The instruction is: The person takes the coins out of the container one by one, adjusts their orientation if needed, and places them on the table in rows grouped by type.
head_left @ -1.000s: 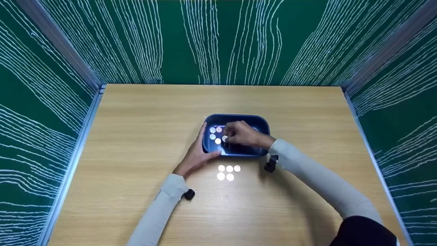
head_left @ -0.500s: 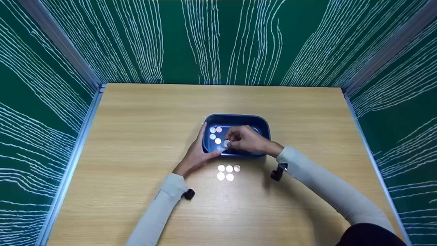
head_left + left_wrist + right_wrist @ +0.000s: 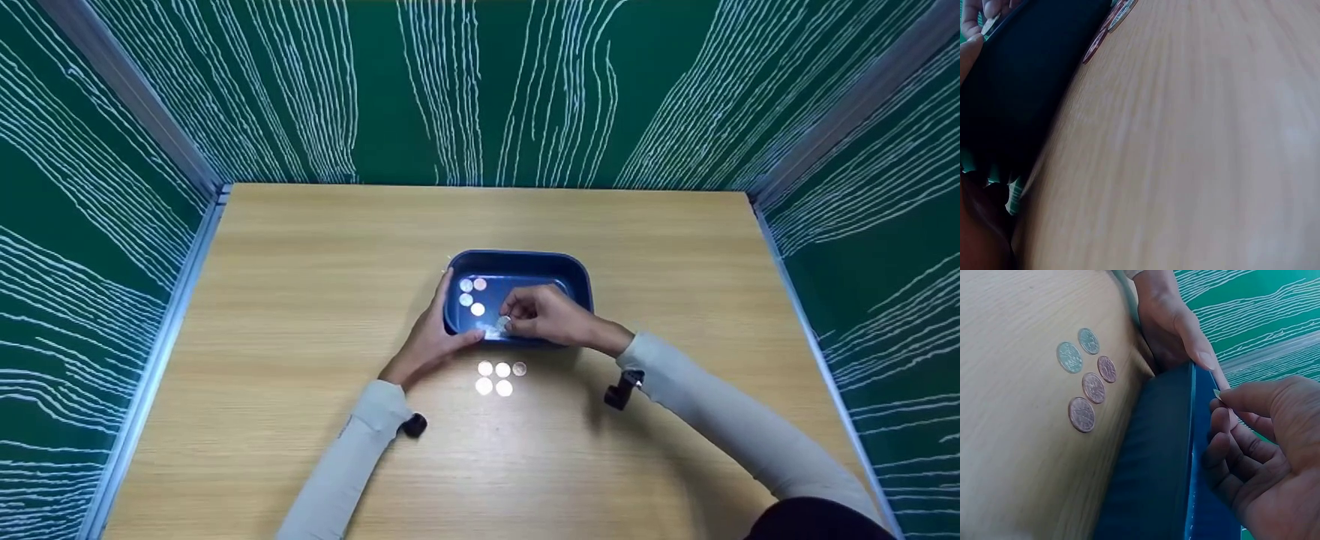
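Note:
A dark blue rectangular plastic tray [image 3: 517, 259] stands on the table. My left hand [image 3: 431, 334] grips its near left corner, fingers along the left wall and thumb on the near rim. Over the tray's inside, my right hand [image 3: 553, 313] pinches a coin [image 3: 503, 322] between thumb and index finger. The right wrist view shows this coin [image 3: 1217, 394] nearly edge-on at the fingertips, close to the left thumb. Several coins [image 3: 478, 308] lie apart on the tray floor at the left. The left wrist view shows mostly the tray's dark outer wall [image 3: 1027, 84].
On the wooden table [image 3: 300, 262], just in front of the tray, several coins [image 3: 503, 370] lie in two rows. Some look silvery and others coppery in the right wrist view. Green panels [image 3: 375, 90] with white wavy lines stand behind and at both sides.
My right hand has moved toward the tray's near side and slightly right, with the coin still pinched. The left hand, tray and other coins stay in place.

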`<state>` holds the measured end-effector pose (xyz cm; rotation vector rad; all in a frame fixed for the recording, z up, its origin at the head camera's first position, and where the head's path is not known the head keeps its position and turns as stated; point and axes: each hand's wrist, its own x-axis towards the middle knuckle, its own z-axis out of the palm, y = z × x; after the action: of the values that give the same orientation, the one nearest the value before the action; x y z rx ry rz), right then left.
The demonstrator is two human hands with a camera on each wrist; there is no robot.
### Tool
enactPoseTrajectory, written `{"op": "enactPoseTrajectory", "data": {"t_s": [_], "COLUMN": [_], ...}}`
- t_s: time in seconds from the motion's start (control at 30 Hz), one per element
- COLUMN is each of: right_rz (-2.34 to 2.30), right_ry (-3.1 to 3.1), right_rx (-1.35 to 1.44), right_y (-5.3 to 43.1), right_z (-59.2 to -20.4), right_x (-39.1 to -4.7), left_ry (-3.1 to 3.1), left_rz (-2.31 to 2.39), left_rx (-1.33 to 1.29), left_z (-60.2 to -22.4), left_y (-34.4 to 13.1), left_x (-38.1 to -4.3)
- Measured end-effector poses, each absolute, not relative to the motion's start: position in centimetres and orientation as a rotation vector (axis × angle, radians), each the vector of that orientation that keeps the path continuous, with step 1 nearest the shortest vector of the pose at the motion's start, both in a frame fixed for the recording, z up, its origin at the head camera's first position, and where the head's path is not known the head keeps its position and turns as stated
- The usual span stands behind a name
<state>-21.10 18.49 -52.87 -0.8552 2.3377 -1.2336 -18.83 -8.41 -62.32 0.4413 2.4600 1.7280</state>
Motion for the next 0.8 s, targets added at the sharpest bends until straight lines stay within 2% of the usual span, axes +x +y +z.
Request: {"op": "enactPoseTrajectory", "data": {"t_s": [0.8], "right_rz": [-1.425], "right_ry": [2.262], "right_rx": [-0.744], "right_y": [20.4], "right_z": [-53.1], "right_x": [-17.5], "left_ry": [2.47], "left_rz": [1.707], "left_rx": [0.439], "left_z": [-62.5], "left_y": [-8.5], "left_x": [-18.8]}}
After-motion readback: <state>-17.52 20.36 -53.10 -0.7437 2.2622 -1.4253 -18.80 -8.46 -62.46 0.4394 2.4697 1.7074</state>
